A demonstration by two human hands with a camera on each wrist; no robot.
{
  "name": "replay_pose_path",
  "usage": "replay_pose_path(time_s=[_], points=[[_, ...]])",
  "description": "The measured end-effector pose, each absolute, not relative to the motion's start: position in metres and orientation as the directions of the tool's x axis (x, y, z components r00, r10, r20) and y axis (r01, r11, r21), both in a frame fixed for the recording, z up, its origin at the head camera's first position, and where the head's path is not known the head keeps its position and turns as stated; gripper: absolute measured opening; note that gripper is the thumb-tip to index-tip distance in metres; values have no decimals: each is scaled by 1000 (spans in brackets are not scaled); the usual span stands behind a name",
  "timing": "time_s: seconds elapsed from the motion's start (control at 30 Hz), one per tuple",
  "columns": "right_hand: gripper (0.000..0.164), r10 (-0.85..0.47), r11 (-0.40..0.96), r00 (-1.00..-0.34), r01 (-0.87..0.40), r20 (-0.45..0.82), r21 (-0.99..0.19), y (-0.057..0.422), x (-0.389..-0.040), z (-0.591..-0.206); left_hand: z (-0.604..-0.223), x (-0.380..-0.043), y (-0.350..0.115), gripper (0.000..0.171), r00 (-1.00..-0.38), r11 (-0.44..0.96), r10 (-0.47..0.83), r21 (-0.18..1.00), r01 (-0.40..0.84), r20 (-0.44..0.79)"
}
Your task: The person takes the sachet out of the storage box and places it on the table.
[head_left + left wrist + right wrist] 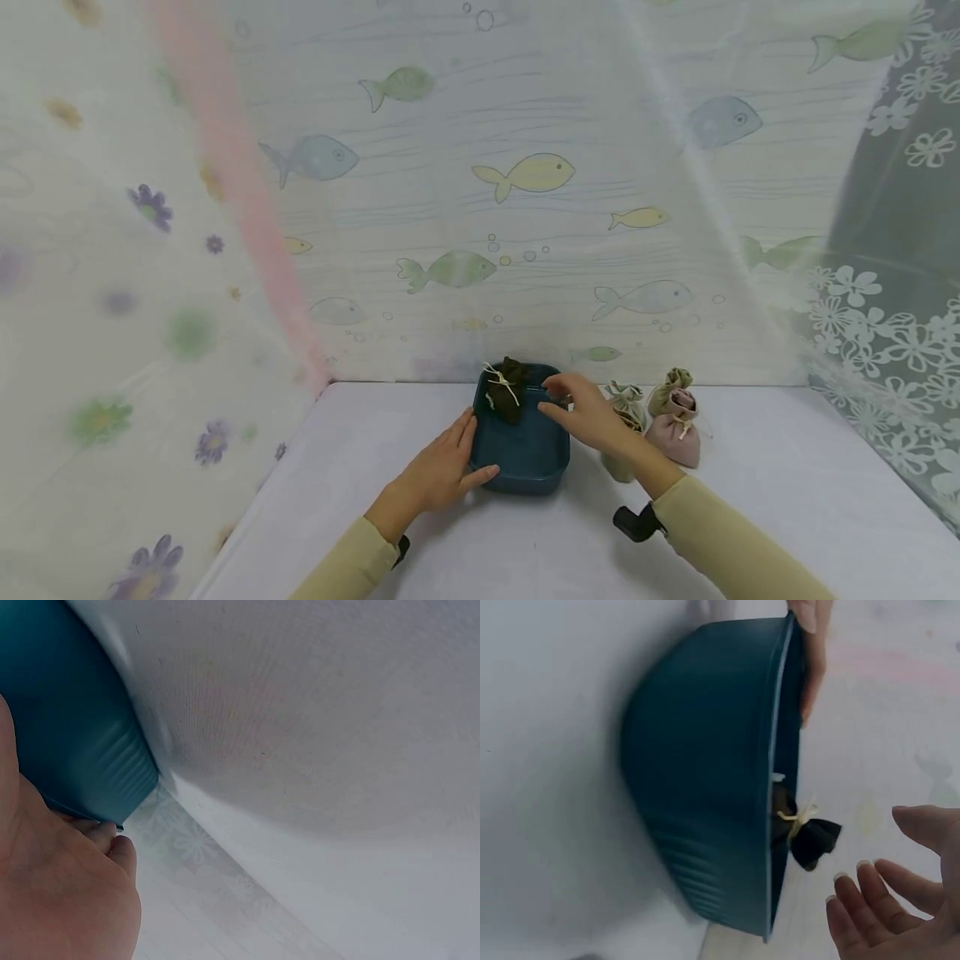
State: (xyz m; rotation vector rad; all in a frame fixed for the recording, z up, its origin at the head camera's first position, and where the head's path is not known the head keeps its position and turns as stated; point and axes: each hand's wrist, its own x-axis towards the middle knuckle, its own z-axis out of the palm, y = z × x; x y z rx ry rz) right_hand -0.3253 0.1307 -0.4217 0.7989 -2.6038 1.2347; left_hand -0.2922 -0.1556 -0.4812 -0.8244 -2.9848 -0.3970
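Observation:
A dark teal plastic bin (517,454) stands on the white-covered table. Inside it, toward the far left, is a dark brown cloth pouch (507,400) tied with a pale cord; its gathered top pokes above the rim in the right wrist view. My left hand (435,471) rests along the bin's left side, fingers extended and thumb at the near rim. Over the right rim hovers my right hand (588,417), fingers spread and slightly bent, holding nothing. In the right wrist view a gap separates the right hand (900,900) from the pouch.
Right of the bin, partly behind the right forearm, stand several small pouches: a light green one (628,404), an olive one (666,396) and a pink one (678,442). A fish-patterned curtain (450,208) hangs behind the table, with flowered sheets at both sides.

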Motion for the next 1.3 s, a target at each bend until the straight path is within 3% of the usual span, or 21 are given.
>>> replay_pose_path(time_s=[0.27,0.5,0.7,1.0,1.3], points=[[38,-386,580,-897,-419,218,-699,105,-352,-434,-481,-293,-160,105,-864,835,497,227,502,80],[53,-381,672,-922,-329,72,-664,83,-375,-434,-478,-292,-162,103,-857,832,506,209,514,91],[53,-362,710,-932,-292,24,-641,69,-387,-428,-479,-293,-162,104,-855,827,511,219,517,89],[70,-258,628,-963,-105,-80,-771,60,-396,-424,-475,-290,-157,101,-856,831,513,209,515,72],[69,-145,571,-987,-26,-70,-820,58,-404,-437,-471,-286,-152,99,-859,836,508,202,510,63]])
